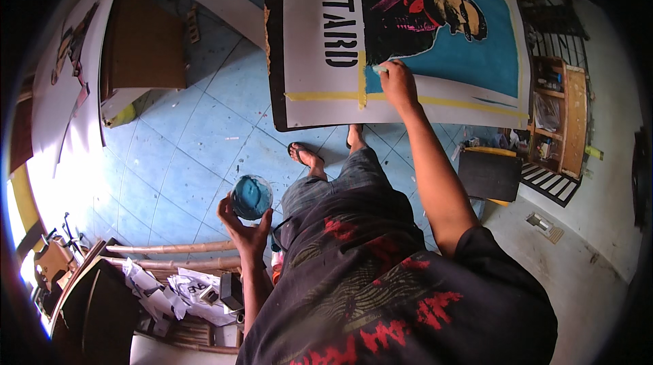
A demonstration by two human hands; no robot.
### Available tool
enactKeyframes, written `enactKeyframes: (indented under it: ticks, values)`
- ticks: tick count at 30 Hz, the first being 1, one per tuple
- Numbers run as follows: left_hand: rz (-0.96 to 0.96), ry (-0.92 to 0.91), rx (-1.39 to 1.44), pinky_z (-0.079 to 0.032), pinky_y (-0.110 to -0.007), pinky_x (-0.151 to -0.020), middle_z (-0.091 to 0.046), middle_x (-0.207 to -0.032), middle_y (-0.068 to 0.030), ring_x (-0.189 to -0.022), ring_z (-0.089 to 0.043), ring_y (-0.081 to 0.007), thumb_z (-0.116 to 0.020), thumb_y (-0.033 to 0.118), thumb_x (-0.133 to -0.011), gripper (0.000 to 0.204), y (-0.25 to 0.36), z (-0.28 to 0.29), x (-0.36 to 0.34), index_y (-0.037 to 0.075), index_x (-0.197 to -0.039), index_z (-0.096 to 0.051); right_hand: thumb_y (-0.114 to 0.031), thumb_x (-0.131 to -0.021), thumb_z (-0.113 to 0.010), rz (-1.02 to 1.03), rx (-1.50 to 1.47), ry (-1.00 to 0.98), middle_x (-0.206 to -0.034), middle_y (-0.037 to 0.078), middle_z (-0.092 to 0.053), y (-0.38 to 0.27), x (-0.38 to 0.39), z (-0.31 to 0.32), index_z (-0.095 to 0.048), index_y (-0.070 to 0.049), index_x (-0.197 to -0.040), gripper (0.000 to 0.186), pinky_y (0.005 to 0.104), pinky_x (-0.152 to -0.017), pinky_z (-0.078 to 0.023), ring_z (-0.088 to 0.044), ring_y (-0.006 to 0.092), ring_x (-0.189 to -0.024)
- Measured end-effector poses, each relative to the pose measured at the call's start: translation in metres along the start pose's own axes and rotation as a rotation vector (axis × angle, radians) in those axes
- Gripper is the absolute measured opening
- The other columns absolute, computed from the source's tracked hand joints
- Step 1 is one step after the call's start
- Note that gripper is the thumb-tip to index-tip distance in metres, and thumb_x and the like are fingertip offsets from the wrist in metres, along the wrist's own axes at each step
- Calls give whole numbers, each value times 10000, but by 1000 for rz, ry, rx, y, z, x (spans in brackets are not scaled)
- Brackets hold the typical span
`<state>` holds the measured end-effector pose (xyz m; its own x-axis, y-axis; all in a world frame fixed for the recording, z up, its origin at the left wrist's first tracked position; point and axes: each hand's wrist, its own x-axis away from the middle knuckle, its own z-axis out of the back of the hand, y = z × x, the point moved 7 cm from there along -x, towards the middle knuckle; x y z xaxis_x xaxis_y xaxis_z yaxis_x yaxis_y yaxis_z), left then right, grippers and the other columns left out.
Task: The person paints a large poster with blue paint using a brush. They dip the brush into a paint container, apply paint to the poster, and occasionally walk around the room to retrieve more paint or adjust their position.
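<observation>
My left hand [246, 236] is wrapped round a clear round tub of blue paint [252, 196], held out to the left over the floor. Paint coats the inside of the tub. My right hand [400, 86] pinches a small pale-green piece [379, 68], perhaps a sponge, and holds it at the painted picture [469, 66]. That spot lies at the corner of the blue background, beside a strip of yellow tape [362, 83]. The picture shows a figure in black and pink with large black letters on a white margin. More yellow tape borders the blue.
Blue tiles [183, 154] cover the floor. Another large picture [75, 59] leans beside a brown cabinet [146, 45] on the left. Papers [197, 290] lie on a bamboo bench [177, 248] at lower left. A wooden shelf [575, 113] and a black-topped stool [488, 175] stand right.
</observation>
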<state>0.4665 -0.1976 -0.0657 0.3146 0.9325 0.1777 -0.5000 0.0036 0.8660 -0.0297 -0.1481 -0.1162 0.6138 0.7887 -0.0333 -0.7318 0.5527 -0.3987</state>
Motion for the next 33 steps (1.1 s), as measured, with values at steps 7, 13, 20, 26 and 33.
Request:
enactKeyframes:
  ticks: [7,13,20,26,33]
  values:
    - [8,-1,-23,-351,-425,-1086,-423,-1356,-203,-1286,-442,-312,-866,96,-648,971,4,-1,2,30,-1405,-260,-86,-846,-643,26,-2,-64,-969,184,-659,6,3,-8,-692,-23,-968,146,451,-811,-521,-639,384,-923]
    - [-20,-8,-76,-357,-425,-1081,-423,-1354,-203,-1280,-448,-312,-873,105,-644,982,13,-4,5,29,-1407,-259,-81,-845,-643,60,-17,-77,-958,181,-654,10,-2,-7,-695,-17,-971,150,447,-808,-521,-640,382,-915]
    - [-15,15,-53,-354,-422,-1083,-423,-1349,-200,-1274,-450,-313,-874,110,-644,971,16,-7,12,29,-1399,-269,-74,-848,-633,91,-63,-83,-948,182,-653,0,-5,-2,-694,-18,-956,136,451,-806,-519,-640,381,-900]
    - [-24,41,-55,-343,-425,-1093,-420,-1346,-199,-1283,-438,-314,-870,98,-642,963,19,-8,20,23,-1394,-272,-60,-837,-644,114,-61,-60,-926,188,-649,1,-8,8,-686,-5,-940,124,445,-797,-520,-638,386,-896]
    - [-59,43,-124,-349,-430,-1088,-414,-1342,-199,-1273,-443,-321,-869,96,-639,967,27,-9,27,20,-1397,-272,-52,-832,-644,163,-55,-114,-945,178,-664,13,1,-11,-692,-3,-955,141,432,-799,-528,-654,369,-903]
